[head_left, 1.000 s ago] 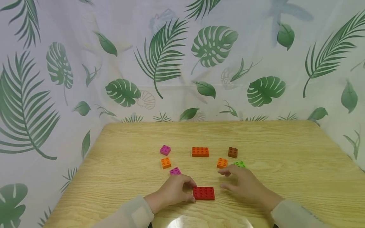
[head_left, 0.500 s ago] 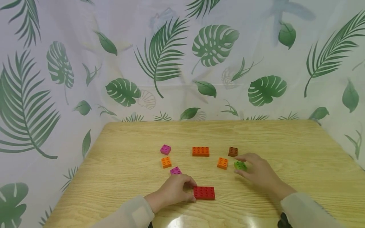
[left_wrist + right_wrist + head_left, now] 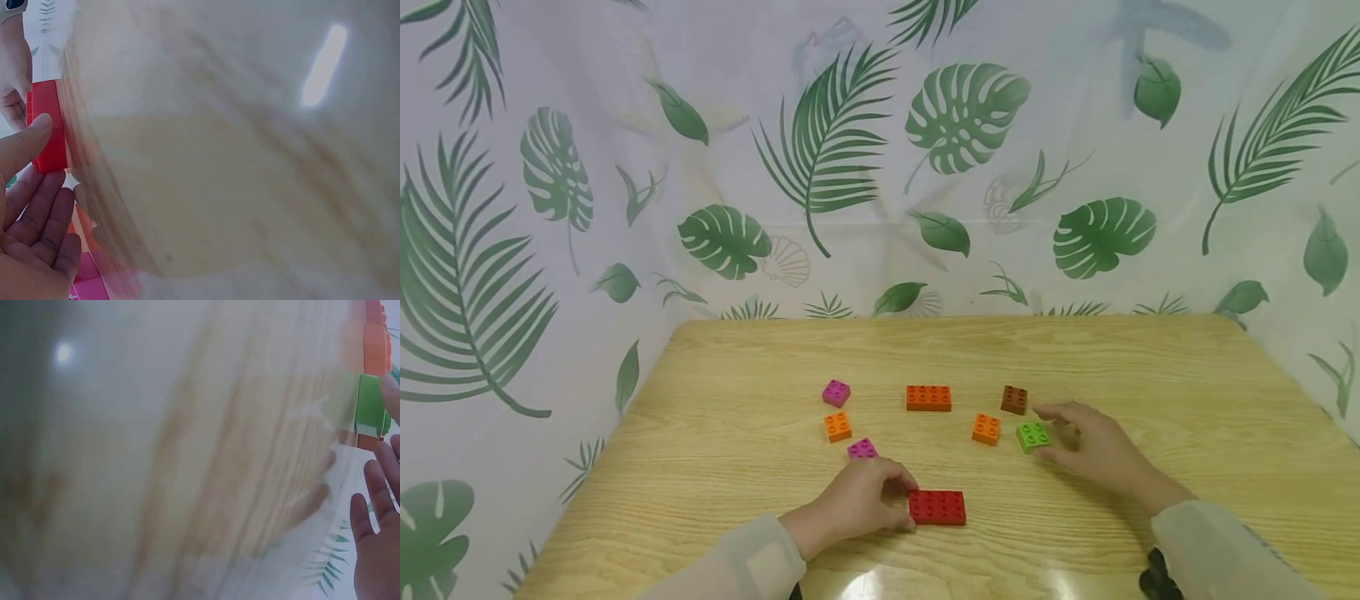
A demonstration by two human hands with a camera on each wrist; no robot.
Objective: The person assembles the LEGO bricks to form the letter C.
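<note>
Head view: the right hand (image 3: 1097, 448) has eased slightly rightward, baring more of the lime-green brick (image 3: 1033, 437), right of centre on the bench (image 3: 737, 367). Its fingers (image 3: 1060, 410) are parted, perhaps touching; that brick lies unjoined. Lower centre, the left hand (image 3: 859, 504) pinches the rectangular red brick (image 3: 937, 507).

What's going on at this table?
Someone is handling toy bricks with bare hands. The left hand grips one end of the red brick on the table. The right hand is beside the green brick, fingers not closed round it; whether the thumb touches is unclear. Farther back lie a brown brick and a long orange brick, plus small orange bricks and magenta bricks. None look joined.
</note>
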